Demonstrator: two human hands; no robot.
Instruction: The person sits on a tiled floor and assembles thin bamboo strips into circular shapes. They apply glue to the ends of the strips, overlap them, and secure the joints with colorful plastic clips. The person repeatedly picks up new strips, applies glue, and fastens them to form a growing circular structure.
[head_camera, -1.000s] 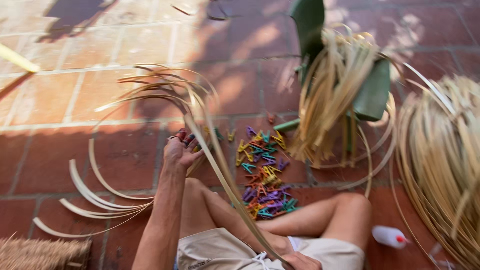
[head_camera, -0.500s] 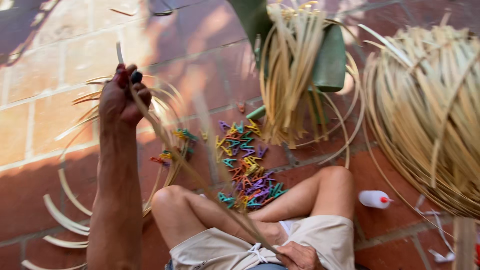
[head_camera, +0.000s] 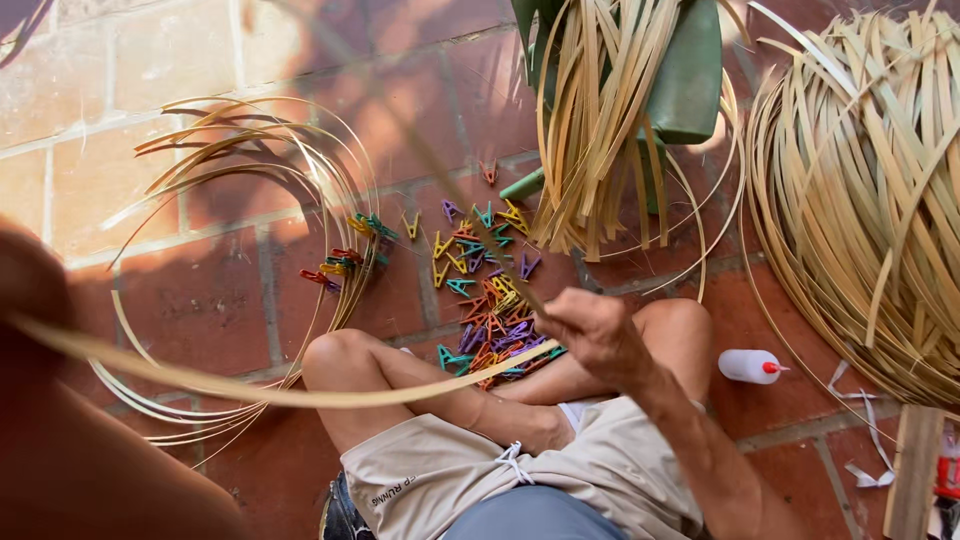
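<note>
Head cam view, going left to right: the left arm is a big blur at the bottom-left corner of the brick floor (head_camera: 180, 60), so I can't tell what the left hand is doing or whether it's closed on anything. A long pale cane strip (head_camera: 250, 388) runs from that blur across the knees to the right hand (head_camera: 598, 335), which is pinched tight on it. Loose hoops of cane (head_camera: 250, 180) lie on the floor's left side with a few pegs clipped on. A pile of coloured clothes pegs (head_camera: 490, 300) sits mid-floor, just beyond the crossed legs. Further back, a green chair (head_camera: 690, 80) has strips draped over it. A small white bottle with a red cap (head_camera: 750, 366) lies near the right knee, and a big coil of cane (head_camera: 860, 190) fills the right edge.
</note>
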